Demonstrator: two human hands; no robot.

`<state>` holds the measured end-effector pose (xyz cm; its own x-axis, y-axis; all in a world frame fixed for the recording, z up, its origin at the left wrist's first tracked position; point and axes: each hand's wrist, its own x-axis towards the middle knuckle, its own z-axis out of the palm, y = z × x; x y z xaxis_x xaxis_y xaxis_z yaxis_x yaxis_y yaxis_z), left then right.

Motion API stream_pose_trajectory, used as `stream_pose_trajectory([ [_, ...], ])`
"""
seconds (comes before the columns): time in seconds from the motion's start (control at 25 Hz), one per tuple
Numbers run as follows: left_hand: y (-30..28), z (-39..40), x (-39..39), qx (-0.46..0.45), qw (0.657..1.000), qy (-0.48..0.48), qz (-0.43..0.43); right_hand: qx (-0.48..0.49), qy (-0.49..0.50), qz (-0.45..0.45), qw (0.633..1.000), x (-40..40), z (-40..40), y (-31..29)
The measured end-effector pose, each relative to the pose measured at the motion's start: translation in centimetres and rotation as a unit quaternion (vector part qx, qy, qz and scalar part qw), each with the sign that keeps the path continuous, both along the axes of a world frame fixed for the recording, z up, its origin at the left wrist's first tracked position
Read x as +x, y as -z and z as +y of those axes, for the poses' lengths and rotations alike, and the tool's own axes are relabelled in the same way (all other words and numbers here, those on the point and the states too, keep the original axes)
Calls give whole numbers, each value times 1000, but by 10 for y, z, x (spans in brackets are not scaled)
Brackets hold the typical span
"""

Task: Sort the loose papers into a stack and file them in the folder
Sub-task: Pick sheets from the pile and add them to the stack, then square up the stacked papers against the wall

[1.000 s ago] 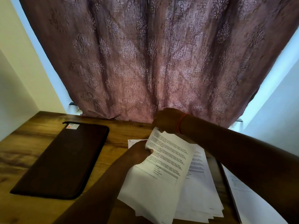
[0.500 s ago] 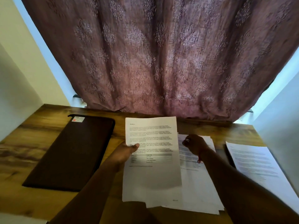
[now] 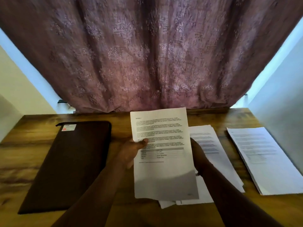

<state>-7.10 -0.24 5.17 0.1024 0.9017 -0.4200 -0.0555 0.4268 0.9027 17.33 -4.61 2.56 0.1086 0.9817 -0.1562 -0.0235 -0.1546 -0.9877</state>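
The white printed sheet of paper (image 3: 161, 145) is held above the desk, its long axis running away from the person, heading at the far end, a small grey table of text near the middle and its lower part blank. It tilts slightly, the far end leaning a little to the left. Under it and to its right lies a loose pile of white printed papers (image 3: 211, 153), fanned unevenly, with corners poking out at the near edge. Well to the right a neater stack of white printed sheets (image 3: 262, 161) lies with its long axis angled toward the far left. To the left a dark brown rectangular zip folder (image 3: 70, 164) lies flat and closed, a small white and red label at its far left corner, long axis also running away from the person.

All rest on a wooden desk with dark grain (image 3: 21, 151). Behind it hangs a mauve patterned curtain (image 3: 147, 54), with pale walls and strips of daylight on both sides.

The left hand (image 3: 131, 153) grasps the sheet's left edge, thumb pressed on the printed face and fingers behind. The right hand (image 3: 198, 156) sits at the sheet's right edge, mostly hidden behind it; whether it grips the paper cannot be told.
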Motion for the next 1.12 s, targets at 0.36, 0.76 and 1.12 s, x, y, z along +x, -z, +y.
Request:
stream_pose_trajectory([
  [0.36,10,13,144,35,995,89,10,-62,66,189,978,115,-36,-44],
  [0.76,37,-12,345,-39,992,123,13,-119,96,-314,937,324,-38,-10],
  [1.12,71,-32,430,97,929,231,272,-204,118,-521,820,373,-46,23],
])
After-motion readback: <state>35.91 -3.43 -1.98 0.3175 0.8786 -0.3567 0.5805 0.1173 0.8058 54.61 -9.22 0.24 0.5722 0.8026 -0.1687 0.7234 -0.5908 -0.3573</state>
